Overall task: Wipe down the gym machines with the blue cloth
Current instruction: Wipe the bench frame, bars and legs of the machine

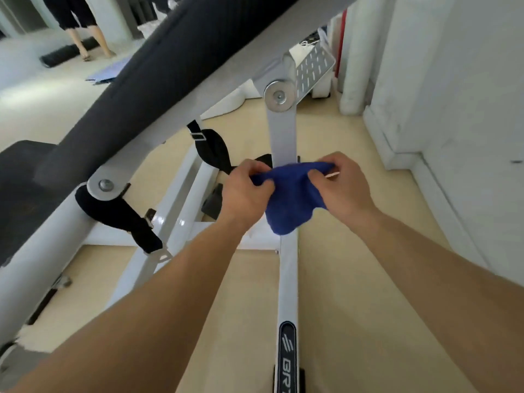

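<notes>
Above the beige floor (pixel 340 279), beside a white wall (pixel 467 80), our left hand (pixel 243 191) and right hand (pixel 340 188) pinch the cloth (pixel 289 199) over the machine's (pixel 287 279) rail.

Bare floor (pixel 340 279) right of white rail (pixel 287 279), padded bench (pixel 147 80) (slanted) overhead left

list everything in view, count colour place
blue cloth: one, blue, bunched between both hands
machine frame: one, white, on the floor, centre
long pad: one, dark grey, slanting across top
straps: two, black, on the frame, left and centre
perforated plate: one, grey, upper right
floor mat: one, blue, far upper left
second person: one, dark trousers, top left
left hand: one, grips cloth's left side
right hand: one, grips cloth's right side
</notes>
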Motion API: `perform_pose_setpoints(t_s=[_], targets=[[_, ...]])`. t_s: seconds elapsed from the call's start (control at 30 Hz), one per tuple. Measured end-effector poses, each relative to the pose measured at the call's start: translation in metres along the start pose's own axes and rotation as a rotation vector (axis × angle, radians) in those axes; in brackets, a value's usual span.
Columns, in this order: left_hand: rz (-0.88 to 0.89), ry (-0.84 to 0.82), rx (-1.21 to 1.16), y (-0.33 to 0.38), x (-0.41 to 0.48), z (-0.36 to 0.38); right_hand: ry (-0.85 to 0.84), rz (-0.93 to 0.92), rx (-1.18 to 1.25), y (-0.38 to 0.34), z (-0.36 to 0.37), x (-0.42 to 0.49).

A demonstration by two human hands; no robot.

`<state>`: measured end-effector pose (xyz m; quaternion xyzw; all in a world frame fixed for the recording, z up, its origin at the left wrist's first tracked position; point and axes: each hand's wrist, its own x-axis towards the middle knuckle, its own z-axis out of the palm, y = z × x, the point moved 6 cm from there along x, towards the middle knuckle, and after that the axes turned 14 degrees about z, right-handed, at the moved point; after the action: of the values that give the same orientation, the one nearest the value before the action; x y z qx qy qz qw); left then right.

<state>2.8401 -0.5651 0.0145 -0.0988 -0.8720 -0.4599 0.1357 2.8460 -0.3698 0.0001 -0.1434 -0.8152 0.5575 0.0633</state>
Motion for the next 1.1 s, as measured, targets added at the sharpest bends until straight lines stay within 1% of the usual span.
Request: perform_pose_setpoints(t_s=[0.07,0.13,0.23,0.33,0.43,0.5,0.53,0.6,0.67,0.73,0.83,0.9,0.97,1.1], targets=[[0.099,0.121,-0.069,0.019,0.034,-0.01,0.072,-0.021,0.056,-0.028,-0.008,0.016],[0.16,0.22,-0.094,0.027,0.057,-0.02,0.093,-0.023,0.145,-0.048,-0.006,0.029],[0.221,0.319,-0.097,0.026,0.076,-0.015,0.123,-0.064,0.237,-0.062,0.003,0.048],[0.211,0.408,-0.179,0.019,0.08,-0.005,0.161,-0.138,0.214,-0.066,0.014,0.061],[0.11,0.579,-0.281,0.01,0.073,0.004,0.154,-0.112,0.192,-0.05,0.022,0.073],[0.044,0.629,-0.31,0.008,0.068,0.015,0.142,-0.113,0.165,-0.04,0.027,0.078],[0.023,0.624,-0.305,0.007,0.066,0.02,0.121,-0.136,0.127,-0.039,0.034,0.076],[0.014,0.543,-0.268,0.008,0.066,0.034,0.058,-0.198,0.041,-0.035,0.048,0.071],[0.041,0.432,-0.244,0.01,0.069,0.046,-0.031,-0.243,-0.013,-0.032,0.059,0.067],[0.093,0.352,-0.221,0.011,0.072,0.046,-0.076,-0.27,-0.064,-0.036,0.063,0.071],[0.193,0.246,-0.187,0.017,0.08,0.033,-0.068,-0.296,-0.14,-0.056,0.054,0.082],[0.265,0.214,-0.163,0.02,0.088,0.026,-0.048,-0.349,-0.144,-0.066,0.048,0.085],[0.317,0.197,-0.152,0.018,0.093,0.026,-0.009,-0.399,-0.128,-0.068,0.048,0.086],[0.396,0.218,-0.109,0.003,0.094,0.04,0.085,-0.425,-0.043,-0.053,0.062,0.089]])
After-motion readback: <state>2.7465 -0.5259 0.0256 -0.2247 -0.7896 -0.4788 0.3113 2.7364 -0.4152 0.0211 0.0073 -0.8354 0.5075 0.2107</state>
